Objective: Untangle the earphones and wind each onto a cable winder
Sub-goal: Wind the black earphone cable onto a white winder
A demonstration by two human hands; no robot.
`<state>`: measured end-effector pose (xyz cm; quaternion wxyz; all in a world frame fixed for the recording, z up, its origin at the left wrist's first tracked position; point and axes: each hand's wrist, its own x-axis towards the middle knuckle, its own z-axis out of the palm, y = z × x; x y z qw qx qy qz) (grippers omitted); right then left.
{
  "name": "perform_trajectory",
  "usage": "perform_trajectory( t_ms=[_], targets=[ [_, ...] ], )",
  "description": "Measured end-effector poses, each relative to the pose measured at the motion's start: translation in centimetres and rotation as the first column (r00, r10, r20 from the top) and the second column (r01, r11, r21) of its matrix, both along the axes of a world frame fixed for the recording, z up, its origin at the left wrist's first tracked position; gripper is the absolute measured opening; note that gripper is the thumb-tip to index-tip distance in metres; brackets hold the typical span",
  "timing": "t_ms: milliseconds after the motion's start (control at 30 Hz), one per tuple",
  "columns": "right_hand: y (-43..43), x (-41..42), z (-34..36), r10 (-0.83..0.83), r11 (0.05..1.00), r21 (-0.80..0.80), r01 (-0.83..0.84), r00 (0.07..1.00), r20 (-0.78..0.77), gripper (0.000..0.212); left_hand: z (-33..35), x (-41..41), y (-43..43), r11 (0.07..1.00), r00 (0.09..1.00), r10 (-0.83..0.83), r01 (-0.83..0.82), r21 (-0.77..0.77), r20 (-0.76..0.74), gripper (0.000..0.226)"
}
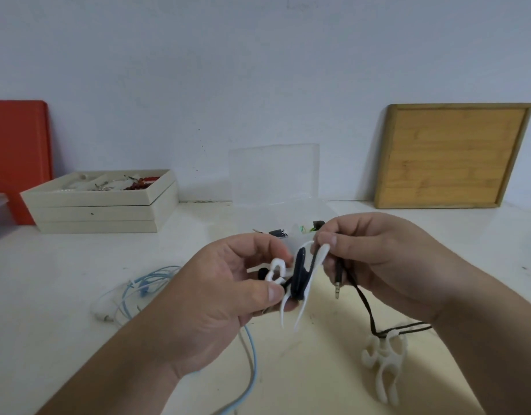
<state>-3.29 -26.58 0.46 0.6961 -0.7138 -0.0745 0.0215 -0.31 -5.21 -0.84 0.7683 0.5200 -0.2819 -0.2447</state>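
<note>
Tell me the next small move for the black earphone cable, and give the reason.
Probably another turn of the black cable round the white winder. The left hand holds the winder, already wrapped with several black turns, and the right hand pinches the cable by the winder's upper prong. A slack length still trails to the table, and the plug hangs free.

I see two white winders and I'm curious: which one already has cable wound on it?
The cable winder held up between both hands; black earphone cable is wrapped around its middle. The spare winder on the table is bare.
</note>
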Motion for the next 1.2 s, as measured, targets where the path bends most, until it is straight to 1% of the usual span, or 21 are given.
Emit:
perform_trajectory(
  t_ms=[33, 133, 233, 300, 367, 433, 533, 600, 667, 767, 833, 900, 1000, 1100, 1133, 1200],
  targets=[
    [0.1, 0.1, -0.2, 0.029, 1.000, -0.009, -0.030, 0.999, -0.023, 0.015, 0.0, -0.1, 0.0, 1.000, 1.000, -0.009, 0.009, -0.013, 0.001, 0.028],
    [0.8, 0.3, -1.1, 0.126, 0.991, -0.026, -0.129, 0.988, -0.090, 0.038, -0.1, 0.0, -0.1, 0.998, 1.000, -0.009, 0.008, -0.057, -0.022, 0.028],
    [1.3, 0.3, -1.3, 0.180, 0.983, -0.007, -0.182, 0.978, -0.103, 0.039, 0.0, 0.1, -0.1, 0.994, 0.999, 0.025, -0.029, -0.107, -0.046, 0.028],
    [1.3, 0.3, -1.1, 0.122, 0.992, -0.022, -0.123, 0.991, -0.063, 0.041, 0.2, 0.2, -0.2, 0.984, 0.995, 0.066, -0.077, -0.162, -0.074, 0.030],
    [1.1, 0.4, -1.0, -0.029, 0.999, -0.017, 0.029, 1.000, -0.003, 0.036, 0.4, 0.4, -0.3, 0.966, 0.982, 0.144, -0.167, -0.196, -0.125, 0.032],
    [1.0, 0.5, -0.7, -0.167, 0.986, 0.020, 0.167, 0.985, 0.035, 0.033, 0.5, 0.6, -0.4, 0.944, 0.962, 0.196, -0.238, -0.231, -0.188, 0.028],
    [0.7, 0.7, -0.4, -0.274, 0.957, 0.105, 0.269, 0.961, 0.033, 0.034, 0.5, 0.6, -0.4, 0.931, 0.952, 0.181, -0.247, -0.269, -0.247, 0.031],
    [0.7, 0.8, -0.3, -0.298, 0.949, 0.115, 0.295, 0.954, 0.011, 0.034, 0.5, 0.6, -0.4, 0.928, 0.951, 0.175, -0.245, -0.279, -0.254, 0.034],
    [0.9, 0.7, -0.2, -0.290, 0.943, 0.159, 0.292, 0.956, -0.039, 0.032, 0.5, 0.7, -0.3, 0.927, 0.951, 0.178, -0.248, -0.282, -0.254, 0.036],
    [1.2, 0.5, 0.0, -0.243, 0.922, 0.267, 0.282, 0.955, -0.170, 0.027, 0.5, 0.7, -0.3, 0.928, 0.951, 0.186, -0.252, -0.273, -0.247, 0.042],
    [1.6, 0.4, -0.1, -0.188, 0.921, 0.289, 0.261, 0.948, -0.256, 0.031, 0.5, 0.7, -0.3, 0.924, 0.944, 0.206, -0.274, -0.265, -0.257, 0.047],
    [1.9, 0.4, -0.4, -0.158, 0.934, 0.257, 0.247, 0.934, -0.320, 0.037, 0.5, 0.8, -0.3, 0.918, 0.939, 0.210, -0.285, -0.274, -0.274, 0.047],
    [1.8, 0.1, 0.0, -0.118, 0.952, 0.216, 0.215, 0.913, -0.390, 0.034, 0.6, 0.7, -0.4, 0.911, 0.931, 0.229, -0.308, -0.274, -0.283, 0.051],
    [0.9, -0.1, 0.6, -0.080, 0.989, 0.090, 0.115, 0.943, -0.324, 0.038, 0.9, 0.8, -0.3, 0.892, 0.918, 0.273, -0.354, -0.280, -0.289, 0.039],
    [0.5, -0.2, 0.6, -0.085, 0.995, 0.029, 0.097, 0.956, -0.279, 0.036, 1.0, 0.8, -0.2, 0.884, 0.913, 0.282, -0.367, -0.290, -0.295, 0.037],
    [-0.1, -0.2, 0.7, -0.103, 0.992, -0.088, 0.088, 0.978, -0.184, 0.025, 1.1, 1.1, 0.0, 0.864, 0.898, 0.307, -0.402, -0.303, -0.315, 0.038]
  ],
)
